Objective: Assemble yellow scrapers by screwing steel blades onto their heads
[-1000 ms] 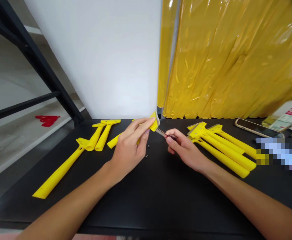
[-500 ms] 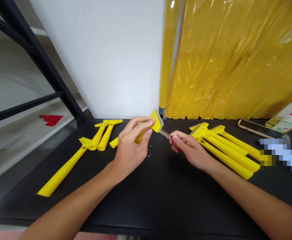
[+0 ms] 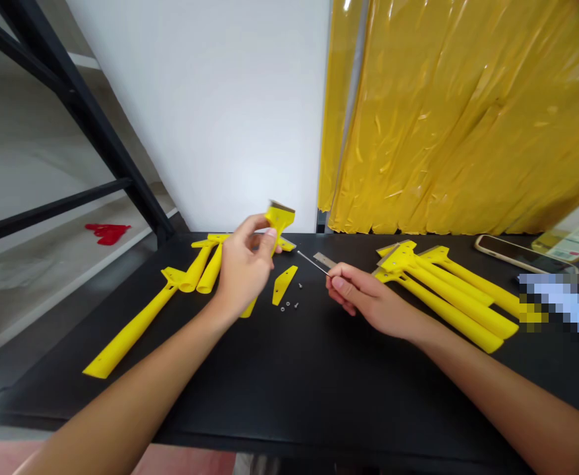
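My left hand (image 3: 246,260) is closed round the handle of a yellow scraper (image 3: 280,214), lifted above the black table with its blade edge upward. In my right hand (image 3: 351,287) is a thin metal rod like a screwdriver shaft (image 3: 311,261), pointing left; the fingers hide its other end. A flat metal blade (image 3: 325,260) shows just beyond those fingers; whether it is held or lying cannot be told. Between the hands lie a yellow clamp plate (image 3: 284,285), small screws (image 3: 296,305) and nuts (image 3: 288,303). Behind my left hand another yellow head (image 3: 288,245) partly shows.
Several yellow scrapers (image 3: 452,290) lie at right, blades toward the middle. Yellow handles (image 3: 133,323) lie at left on the black table (image 3: 269,389). A phone (image 3: 524,254) and a labelled container (image 3: 576,231) are at far right. A black frame (image 3: 101,145) stands left.
My left hand has moved left and tilted the scraper upright, away from the rod. My right hand has shifted slightly left. The clamp plate and nuts now show on the table.
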Motion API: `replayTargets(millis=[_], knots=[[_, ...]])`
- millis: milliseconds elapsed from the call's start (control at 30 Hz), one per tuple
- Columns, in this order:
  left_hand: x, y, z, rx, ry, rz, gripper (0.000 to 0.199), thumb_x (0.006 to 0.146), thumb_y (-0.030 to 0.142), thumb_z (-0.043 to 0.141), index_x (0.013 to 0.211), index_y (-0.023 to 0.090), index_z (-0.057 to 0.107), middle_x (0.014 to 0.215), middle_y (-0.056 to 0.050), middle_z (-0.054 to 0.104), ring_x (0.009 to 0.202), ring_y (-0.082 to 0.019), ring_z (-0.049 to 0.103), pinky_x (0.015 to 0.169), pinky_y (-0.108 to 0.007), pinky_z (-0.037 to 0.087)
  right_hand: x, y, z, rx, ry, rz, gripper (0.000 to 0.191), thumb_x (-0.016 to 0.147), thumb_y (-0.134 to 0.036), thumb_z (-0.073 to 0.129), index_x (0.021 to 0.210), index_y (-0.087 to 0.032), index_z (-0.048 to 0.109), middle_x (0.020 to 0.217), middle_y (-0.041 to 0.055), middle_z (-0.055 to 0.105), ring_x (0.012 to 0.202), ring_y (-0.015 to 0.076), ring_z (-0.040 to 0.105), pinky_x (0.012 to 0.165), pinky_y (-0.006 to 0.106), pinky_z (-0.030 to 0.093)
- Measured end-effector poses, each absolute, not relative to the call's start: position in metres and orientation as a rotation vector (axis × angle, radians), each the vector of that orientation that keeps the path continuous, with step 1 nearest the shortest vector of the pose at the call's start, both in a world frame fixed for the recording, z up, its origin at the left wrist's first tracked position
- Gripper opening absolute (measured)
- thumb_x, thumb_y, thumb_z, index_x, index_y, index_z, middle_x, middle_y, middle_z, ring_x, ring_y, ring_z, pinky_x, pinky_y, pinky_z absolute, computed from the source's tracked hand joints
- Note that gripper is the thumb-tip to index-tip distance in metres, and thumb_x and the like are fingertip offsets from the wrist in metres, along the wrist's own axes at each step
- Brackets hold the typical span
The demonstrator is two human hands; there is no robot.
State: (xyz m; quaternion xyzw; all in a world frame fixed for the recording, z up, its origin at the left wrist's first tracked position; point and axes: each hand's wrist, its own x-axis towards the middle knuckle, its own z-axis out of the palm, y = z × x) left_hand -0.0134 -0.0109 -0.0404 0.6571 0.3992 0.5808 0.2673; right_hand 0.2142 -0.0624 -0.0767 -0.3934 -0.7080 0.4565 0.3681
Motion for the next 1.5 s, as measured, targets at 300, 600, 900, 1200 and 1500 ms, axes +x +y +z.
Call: replayTargets(millis=[300, 600, 900, 1200, 1500], knots=[[-0.022, 0.004, -0.031, 1.274, 1.083, 1.213, 0.019, 0.083, 0.031, 0.074, 0.079, 0.018, 0.061, 0.09, -0.012, 0.074, 0.055, -0.01, 0.056, 0.039, -0.022, 0.038, 0.19, -0.065, -0.095, -0.996, -2.268, 0.512, 0.032, 0.107, -0.033, 0.038, 0.085, -0.02, 0.059, 0.084, 0.004, 0.057, 0.081, 0.0179, 0.055, 0.077, 0.032, 0.042], [-0.026, 0.008, -0.031, 1.264, 1.083, 1.094, 0.022, 0.08, 0.026, 0.076, 0.066, 0.019, 0.061, 0.053, -0.004, 0.061, 0.046, -0.011, 0.051, 0.04, -0.024, 0.041, 0.172, -0.054, -0.101, -1.054, -2.305, 0.501, 0.018, 0.096, -0.029, 0.062, 0.106, -0.024, 0.077, 0.084, 0.0039, 0.07, 0.072, 0.0162, 0.06, 0.071, 0.029, 0.044], [-0.031, 0.014, -0.038, 1.331, 1.064, 1.131, 0.016, 0.079, 0.027, 0.077, 0.073, 0.014, 0.071, 0.091, -0.016, 0.078, 0.051, -0.01, 0.057, 0.044, -0.027, 0.045, 0.152, -0.042, -0.096, -1.161, -2.298, 0.531, 0.017, 0.093, -0.021, 0.063, 0.092, -0.024, 0.08, 0.086, 0.0043, 0.077, 0.072, 0.0182, 0.064, 0.072, 0.032, 0.044], [-0.029, 0.008, -0.034, 1.412, 1.044, 1.085, 0.019, 0.083, 0.028, 0.07, 0.069, 0.016, 0.07, 0.06, -0.007, 0.065, 0.049, -0.011, 0.052, 0.045, -0.025, 0.041, 0.15, -0.041, -0.086, -1.262, -2.038, 0.738, 0.008, 0.079, -0.021, 0.07, 0.077, -0.021, 0.077, 0.06, -0.002, 0.061, 0.056, 0.012, 0.051, 0.059, 0.027, 0.038], [-0.027, 0.0, -0.035, 1.502, 0.994, 0.979, 0.03, 0.086, 0.027, 0.04, 0.075, 0.016, 0.065, 0.073, -0.008, 0.064, 0.06, -0.018, 0.055, 0.06, -0.034, 0.05, 0.203, -0.043, -0.047, -1.071, -1.174, 1.331, 0.031, 0.071, -0.043, 0.085, 0.082, -0.017, 0.072, 0.053, -0.0094, 0.032, 0.049, 0.0069, 0.018, 0.043, 0.025, 0.015]])
